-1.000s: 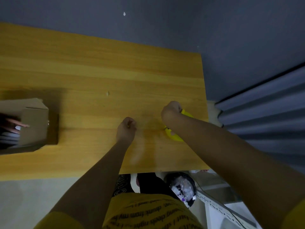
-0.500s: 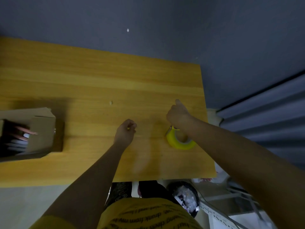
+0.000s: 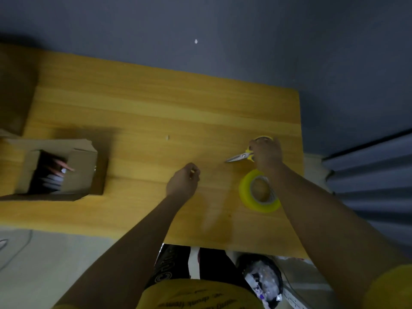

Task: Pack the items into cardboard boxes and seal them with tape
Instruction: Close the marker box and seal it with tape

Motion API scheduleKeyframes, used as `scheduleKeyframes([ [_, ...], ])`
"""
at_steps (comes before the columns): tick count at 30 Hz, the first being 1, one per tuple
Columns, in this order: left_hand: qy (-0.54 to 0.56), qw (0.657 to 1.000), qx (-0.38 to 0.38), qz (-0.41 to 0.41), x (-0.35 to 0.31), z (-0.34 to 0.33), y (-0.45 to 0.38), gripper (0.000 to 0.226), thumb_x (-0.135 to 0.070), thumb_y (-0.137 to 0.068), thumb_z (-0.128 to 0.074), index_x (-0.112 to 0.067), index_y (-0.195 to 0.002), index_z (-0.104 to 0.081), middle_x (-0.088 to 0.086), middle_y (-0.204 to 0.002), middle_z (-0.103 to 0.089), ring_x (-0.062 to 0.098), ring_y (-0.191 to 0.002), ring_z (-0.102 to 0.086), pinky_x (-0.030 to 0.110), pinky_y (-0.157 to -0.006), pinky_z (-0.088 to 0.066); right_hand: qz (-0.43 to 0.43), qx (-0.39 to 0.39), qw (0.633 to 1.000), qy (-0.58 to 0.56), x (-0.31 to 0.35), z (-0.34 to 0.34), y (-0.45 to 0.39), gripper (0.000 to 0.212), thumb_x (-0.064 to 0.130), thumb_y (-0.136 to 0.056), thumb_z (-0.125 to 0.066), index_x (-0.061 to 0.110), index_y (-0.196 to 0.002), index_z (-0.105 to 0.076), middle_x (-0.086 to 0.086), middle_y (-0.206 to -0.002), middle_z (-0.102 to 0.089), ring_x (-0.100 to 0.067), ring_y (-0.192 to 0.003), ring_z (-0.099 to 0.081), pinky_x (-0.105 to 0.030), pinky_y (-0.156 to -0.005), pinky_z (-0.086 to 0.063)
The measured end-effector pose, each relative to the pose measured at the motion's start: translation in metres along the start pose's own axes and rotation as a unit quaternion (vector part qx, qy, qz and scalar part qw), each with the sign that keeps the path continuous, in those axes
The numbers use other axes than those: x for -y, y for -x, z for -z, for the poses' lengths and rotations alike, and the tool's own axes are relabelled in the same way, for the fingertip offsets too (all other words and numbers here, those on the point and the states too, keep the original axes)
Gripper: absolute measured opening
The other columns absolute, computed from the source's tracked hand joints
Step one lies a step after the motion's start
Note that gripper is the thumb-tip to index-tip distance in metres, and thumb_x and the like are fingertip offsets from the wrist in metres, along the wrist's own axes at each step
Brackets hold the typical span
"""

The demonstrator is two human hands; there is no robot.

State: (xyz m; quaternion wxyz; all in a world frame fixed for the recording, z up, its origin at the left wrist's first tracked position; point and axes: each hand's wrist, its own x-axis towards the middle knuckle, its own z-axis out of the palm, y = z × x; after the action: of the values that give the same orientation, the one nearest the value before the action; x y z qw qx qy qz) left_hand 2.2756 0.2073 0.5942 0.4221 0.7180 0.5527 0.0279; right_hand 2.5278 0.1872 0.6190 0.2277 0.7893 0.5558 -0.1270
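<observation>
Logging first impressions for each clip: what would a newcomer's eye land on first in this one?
Probably the right hand gripping yellow-handled scissors near the wooden table's right edge, blades pointing left, with a yellow tape roll lying flat just nearer the person. Next, the open cardboard box at the table's left, with items inside. The left hand hovers mid-table, fingers curled; whether it pinches anything is unclear.

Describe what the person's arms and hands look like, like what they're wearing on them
Both the left hand and right hand are bare, with no gloves, rings or watch visible. The forearms are uncovered too. Yellow short sleeves show only at the bottom edge of the view, matching a yellow shirt with dark lettering.
</observation>
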Motion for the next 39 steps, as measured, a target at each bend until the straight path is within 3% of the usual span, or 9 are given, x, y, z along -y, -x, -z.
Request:
scheduleKeyframes([
  [10,0.058,0.993,-0.087,-0.057,-0.032,0.007,-0.001,0.01,-0.033,-0.101,-0.042,-0.026,-0.095,-0.047,-0.001,-0.073,-0.056,0.022,-0.057,-0.055,0.031,-0.046,-0.038,-0.007,-0.009,0.999,-0.039,0.008,-0.024,-0.016,0.024,0.016,-0.096,-0.054,0.01,-0.118,-0.059,-0.012,-0.125,-0.056,-0.03,-0.117,-0.052,-0.04,-0.09,-0.046],
  [12,0.126,0.986,-0.078,-0.074,-0.042,0.019,0.001,0.014,-0.034,-0.101,-0.043,-0.026,-0.092,-0.049,-0.003,-0.072,-0.056,0.021,-0.059,-0.057,0.033,-0.051,-0.044,0.003,-0.07,0.98,-0.188,0.014,-0.022,-0.008,0.023,0.012,-0.094,-0.054,0.009,-0.116,-0.061,-0.009,-0.118,-0.059,-0.029,-0.112,-0.054,-0.039,-0.085,-0.048],
  [14,0.2,0.973,-0.071,-0.089,-0.05,0.032,0.003,0.014,-0.028,-0.101,-0.045,-0.026,-0.088,-0.05,-0.005,-0.072,-0.053,0.01,-0.056,-0.054,0.026,-0.056,-0.046,0.006,-0.04,0.878,-0.476,0.029,-0.016,0.004,0.026,0.011,-0.096,-0.052,0.009,-0.121,-0.059,-0.005,-0.113,-0.055,-0.023,-0.108,-0.053,-0.036,-0.086,-0.044],
  [18,0.301,0.944,-0.081,-0.105,-0.063,0.058,0.012,0.019,-0.013,-0.101,-0.046,-0.021,-0.085,-0.053,-0.002,-0.073,-0.051,0.003,-0.058,-0.051,0.02,-0.062,-0.048,-0.058,0.237,0.525,-0.815,0.057,0.0,0.03,0.034,0.043,-0.099,-0.043,0.016,-0.115,-0.056,-0.008,-0.111,-0.064,-0.024,-0.102,-0.06,-0.041,-0.095,-0.042],
  [21,0.364,0.923,-0.073,-0.097,-0.064,0.075,0.02,0.018,-0.01,-0.1,-0.047,-0.017,-0.085,-0.054,-0.001,-0.072,-0.053,0.005,-0.06,-0.053,0.022,-0.064,-0.051,0.007,0.305,0.404,-0.863,0.066,0.003,0.038,0.05,0.052,-0.086,-0.05,0.017,-0.121,-0.056,-0.01,-0.123,-0.064,-0.025,-0.111,-0.06,-0.042,-0.096,-0.046],
  [24,0.404,0.908,-0.063,-0.089,-0.062,0.09,0.03,0.015,-0.01,-0.1,-0.047,-0.014,-0.087,-0.055,-0.001,-0.07,-0.056,0.009,-0.059,-0.056,0.023,-0.067,-0.052,0.049,0.302,0.342,-0.888,0.086,0.017,0.048,0.046,0.043,-0.08,-0.058,0.016,-0.117,-0.06,-0.008,-0.118,-0.068,-0.02,-0.104,-0.066,-0.037,-0.086,-0.051],
  [28,0.416,0.901,-0.094,-0.08,-0.049,0.116,0.04,0.015,-0.009,-0.1,-0.046,-0.013,-0.087,-0.054,0.002,-0.071,-0.053,0.011,-0.06,-0.056,0.023,-0.068,-0.053,0.037,0.226,0.333,-0.914,0.118,0.036,0.056,0.02,0.024,-0.08,-0.066,0.018,-0.098,-0.06,-0.001,-0.087,-0.073,-0.015,-0.081,-0.071,-0.027,-0.07,-0.056],
  [35,0.376,0.912,-0.149,-0.073,0.014,0.172,0.039,0.018,-0.009,-0.099,-0.048,-0.013,-0.084,-0.056,0.002,-0.07,-0.054,0.009,-0.061,-0.055,0.024,-0.067,-0.052,-0.004,0.136,0.417,-0.899,0.183,0.057,0.062,0.008,0.02,-0.093,-0.06,0.016,-0.099,-0.063,0.0,-0.095,-0.074,-0.013,-0.092,-0.069,-0.026,-0.077,-0.053],
  [39,0.256,0.951,-0.162,-0.055,0.073,0.209,0.04,0.018,-0.031,-0.098,-0.05,-0.028,-0.082,-0.057,-0.008,-0.068,-0.06,0.009,-0.065,-0.057,0.032,-0.069,-0.048,-0.054,0.066,0.485,-0.87,0.239,0.069,0.071,0.003,0.018,-0.091,-0.065,0.018,-0.092,-0.067,0.005,-0.088,-0.072,-0.009,-0.086,-0.068,-0.018,-0.071,-0.053],
])
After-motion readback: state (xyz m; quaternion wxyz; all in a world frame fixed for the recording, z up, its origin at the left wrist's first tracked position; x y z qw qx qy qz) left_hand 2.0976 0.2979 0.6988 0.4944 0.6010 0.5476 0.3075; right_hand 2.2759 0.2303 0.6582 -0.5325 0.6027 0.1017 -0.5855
